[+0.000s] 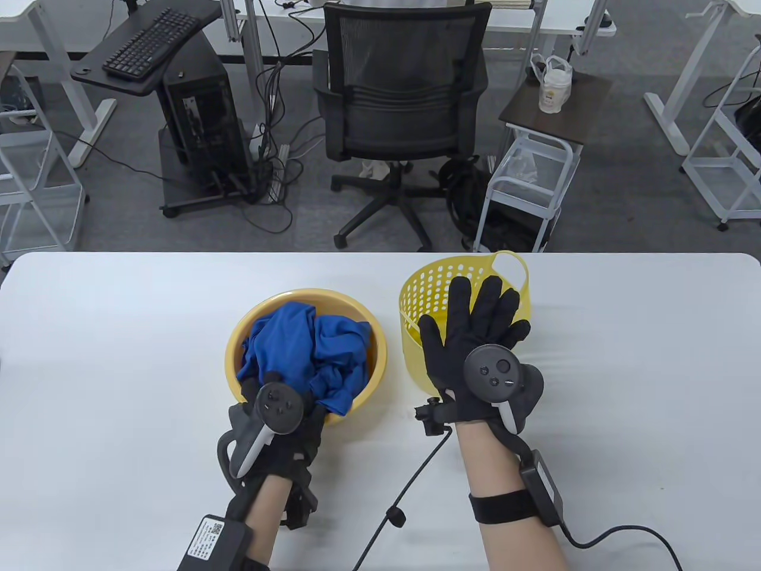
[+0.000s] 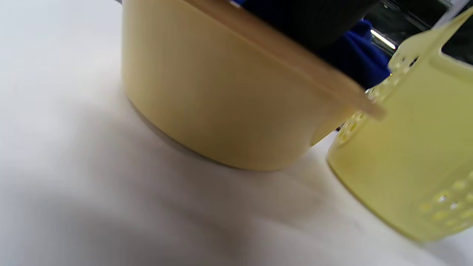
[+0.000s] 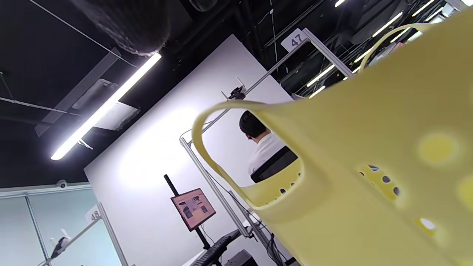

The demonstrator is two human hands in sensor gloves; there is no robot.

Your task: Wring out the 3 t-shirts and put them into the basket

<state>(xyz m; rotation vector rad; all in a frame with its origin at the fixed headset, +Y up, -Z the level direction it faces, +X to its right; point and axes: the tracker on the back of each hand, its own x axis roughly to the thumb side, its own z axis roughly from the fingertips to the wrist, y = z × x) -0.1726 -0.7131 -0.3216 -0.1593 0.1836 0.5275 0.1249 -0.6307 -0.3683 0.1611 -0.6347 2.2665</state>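
A yellow bowl (image 1: 285, 297) sits mid-table with crumpled blue t-shirts (image 1: 309, 345) piled in it. My left hand (image 1: 267, 386) is at the bowl's near rim, fingers curled into the blue cloth; the tracker hides most of them. To the right of the bowl stands the yellow perforated basket (image 1: 428, 276), and nothing shows inside it. My right hand (image 1: 475, 309) hovers over the basket's near side, fingers spread and straight, holding nothing. The left wrist view shows the bowl (image 2: 221, 103), blue cloth (image 2: 354, 55), the dark glove (image 2: 314, 18) and the basket (image 2: 417, 147). The right wrist view is filled by the basket (image 3: 369, 147).
A glove cable (image 1: 410, 482) trails over the white table (image 1: 119, 357) between my forearms. Beyond the far edge stand an office chair (image 1: 404, 89), a computer tower (image 1: 202, 119) and a small white cart (image 1: 535, 178). A person (image 3: 266, 144) sits in the background.
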